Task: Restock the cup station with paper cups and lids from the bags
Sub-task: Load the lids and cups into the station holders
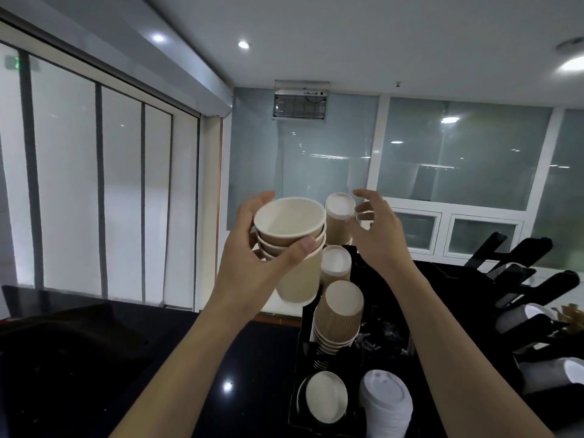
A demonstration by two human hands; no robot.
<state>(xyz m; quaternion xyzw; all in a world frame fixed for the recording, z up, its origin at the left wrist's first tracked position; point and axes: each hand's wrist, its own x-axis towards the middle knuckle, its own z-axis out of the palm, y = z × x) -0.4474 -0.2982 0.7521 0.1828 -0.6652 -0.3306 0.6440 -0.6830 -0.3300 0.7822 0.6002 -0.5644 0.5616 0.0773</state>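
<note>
My left hand [252,263] grips a nested stack of brown paper cups [292,245], mouths up, held in the air above the left edge of the black cup station [303,358]. My right hand [376,229] hovers open beside an upside-down cup stack [338,216] at the station's far end, fingers spread, close to its top. More upside-down stacks stand in the station: a plain one [335,265] and a ribbed one [339,314]. A stack of white lids [387,403] fills the near right slot, and a cup bottom [324,396] shows in the near left slot.
A black glossy counter [189,358] runs under the station. A dark bag or cloth [63,336] lies at left. Black angled dispenser racks [521,270] with grey cups [518,317] stand at right. Glass panels close off the back.
</note>
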